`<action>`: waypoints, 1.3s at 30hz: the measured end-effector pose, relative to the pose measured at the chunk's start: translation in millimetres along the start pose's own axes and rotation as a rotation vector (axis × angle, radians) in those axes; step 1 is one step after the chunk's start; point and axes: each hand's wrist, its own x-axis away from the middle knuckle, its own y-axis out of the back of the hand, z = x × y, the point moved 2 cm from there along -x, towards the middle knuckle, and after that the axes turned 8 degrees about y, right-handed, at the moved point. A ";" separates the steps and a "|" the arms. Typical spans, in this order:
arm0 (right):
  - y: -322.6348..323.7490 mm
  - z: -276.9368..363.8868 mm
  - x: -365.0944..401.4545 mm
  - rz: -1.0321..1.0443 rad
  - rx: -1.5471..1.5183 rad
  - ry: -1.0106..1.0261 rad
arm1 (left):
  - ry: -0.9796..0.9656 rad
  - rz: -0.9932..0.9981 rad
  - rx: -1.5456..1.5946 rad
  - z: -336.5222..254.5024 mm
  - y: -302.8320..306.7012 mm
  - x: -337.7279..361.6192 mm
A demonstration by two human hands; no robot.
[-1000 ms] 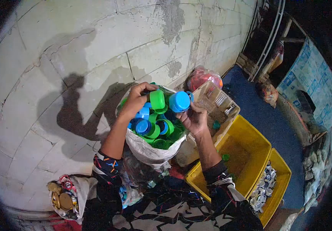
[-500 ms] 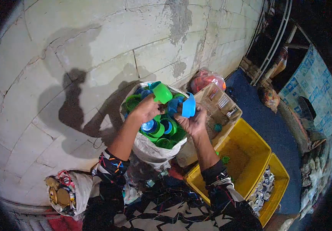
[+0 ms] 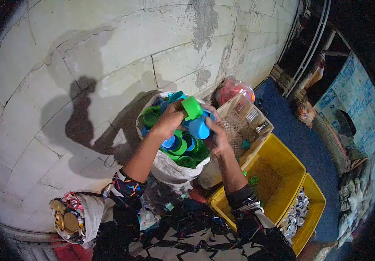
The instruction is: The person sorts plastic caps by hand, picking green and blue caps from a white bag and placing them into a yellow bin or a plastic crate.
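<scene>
My left hand [image 3: 170, 122] is closed on a green plastic cup [image 3: 192, 108], tilted over the sack. Close beside it, my right hand [image 3: 217, 135] grips a blue plastic cup [image 3: 199, 128], its fingers wrapped round the far side and the thumb near the rim. The two cups overlap in this view. Under both hands stands a white sack [image 3: 175, 173], filled with green and blue plastic pieces, among them a blue cup [image 3: 177, 96] at the back and a green cup [image 3: 151, 115] at the left.
Right of the sack sit a pale plastic crate [image 3: 263, 135], a yellow bin [image 3: 299, 157] and a second yellow bin [image 3: 320, 204] holding small metallic pieces. A smaller sack of mixed items [image 3: 92, 215] stands at lower left. A plastic bag of reddish things [image 3: 234, 90] rests by the wall.
The blue cup in my right hand has turned and shifted left, towards the green one. My left hand has moved slightly right, tilting the green cup.
</scene>
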 end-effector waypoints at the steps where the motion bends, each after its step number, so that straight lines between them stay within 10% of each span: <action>1: -1.1 0.4 -0.1 0.007 0.104 0.032 | -0.014 -0.053 -0.052 -5.7 -1.8 4.3; 12: -14.4 10.9 -0.9 -0.158 0.185 -0.133 | -0.505 -0.264 -0.574 -9.0 10.5 6.0; 20: 29.5 -2.1 -29.8 -0.223 0.619 -0.064 | -0.140 -0.148 0.031 -9.9 38.5 23.0; 28: 24.5 29.9 2.5 -0.076 0.467 -0.124 | -0.245 -0.176 0.265 -13.0 30.7 45.9; 39: 84.5 75.3 89.7 -0.358 0.511 0.080 | 0.081 0.281 0.725 30.6 -81.6 69.8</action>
